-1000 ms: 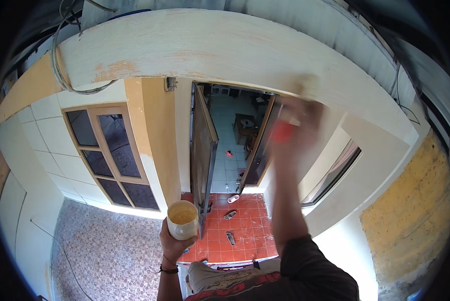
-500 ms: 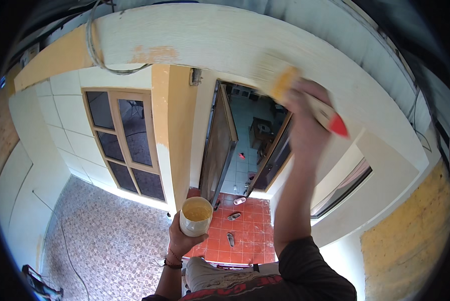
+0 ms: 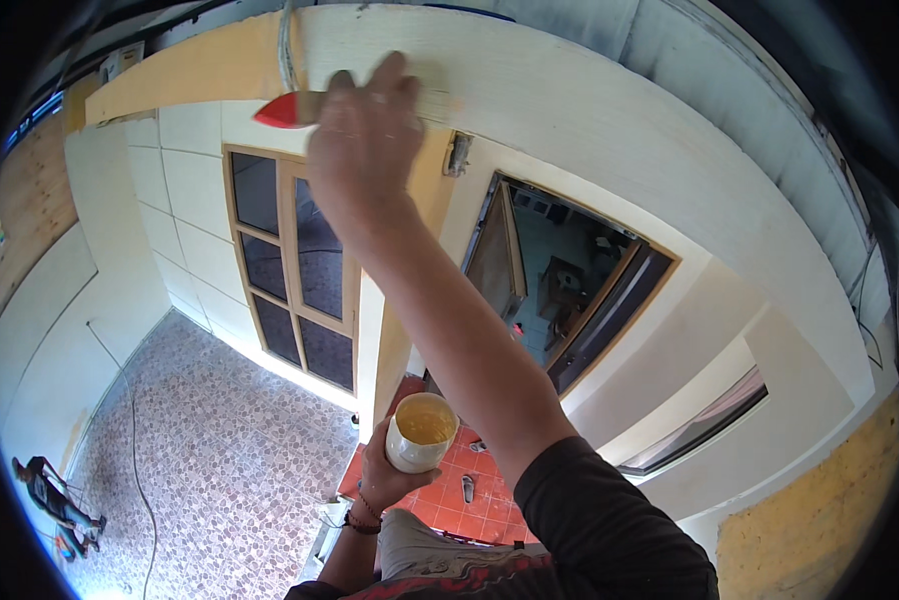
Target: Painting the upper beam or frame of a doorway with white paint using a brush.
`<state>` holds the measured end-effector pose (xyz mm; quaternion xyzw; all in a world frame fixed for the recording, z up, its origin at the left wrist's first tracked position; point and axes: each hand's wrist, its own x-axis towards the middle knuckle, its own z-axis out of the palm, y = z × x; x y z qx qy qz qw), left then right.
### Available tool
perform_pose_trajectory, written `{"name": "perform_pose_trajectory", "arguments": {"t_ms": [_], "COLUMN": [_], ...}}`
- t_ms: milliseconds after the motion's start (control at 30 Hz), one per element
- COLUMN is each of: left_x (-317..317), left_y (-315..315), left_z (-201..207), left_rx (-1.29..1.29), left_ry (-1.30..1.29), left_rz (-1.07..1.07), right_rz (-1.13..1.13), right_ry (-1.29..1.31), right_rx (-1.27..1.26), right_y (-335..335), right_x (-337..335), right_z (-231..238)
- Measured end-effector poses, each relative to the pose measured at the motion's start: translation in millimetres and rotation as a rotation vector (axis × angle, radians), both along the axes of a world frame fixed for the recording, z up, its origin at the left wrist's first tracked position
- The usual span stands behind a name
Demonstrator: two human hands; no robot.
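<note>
My right hand is raised high and closed around a paintbrush. The brush's red-tipped handle points left; its bristles, mostly hidden and blurred, lie toward the right against a long overhead beam. Most of that beam is coated off-white, while its left end is still yellow-orange. Low in front of me, my left hand grips a whitish paint container from its left side and below. Yellowish residue or paint shows inside its open top.
A cable hangs over the beam just left of the brush. Below are a wood-framed window, an open doorway and red floor tiles with sandals. Another person is on the patterned floor at lower left.
My right hand has swept left along the beam with the brush, whose handle now points left instead of right. The view has shifted, and the other person shows more fully. The left hand keeps the container.
</note>
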<state>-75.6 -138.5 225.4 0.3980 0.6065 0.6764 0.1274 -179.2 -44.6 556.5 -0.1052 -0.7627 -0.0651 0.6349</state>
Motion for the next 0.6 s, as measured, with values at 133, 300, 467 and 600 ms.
{"name": "perform_pose_trajectory", "arguments": {"t_ms": [133,300,467,600], "left_x": [-7.1,-11.7,-16.8,-19.5], "left_y": [-13.0,-22.7,-21.3,-24.9], "left_z": [-8.8,-14.5,-10.1,-8.4], "left_rx": [-0.030,-0.023,-0.041,-0.009], "left_ry": [0.009,0.029,0.051,0.034], "left_rz": [0.025,0.076,0.135,0.168], "right_rz": [0.457,0.546,0.207,-0.031], "right_ry": [-0.034,0.250,0.475,0.222], "right_rx": [-0.036,-0.173,0.036,-0.030], "right_y": [-18.5,79.7,55.6,28.1], "right_x": [-9.9,50.6,135.3,86.1], "right_z": [-2.8,-6.3,-13.6,-13.1]}}
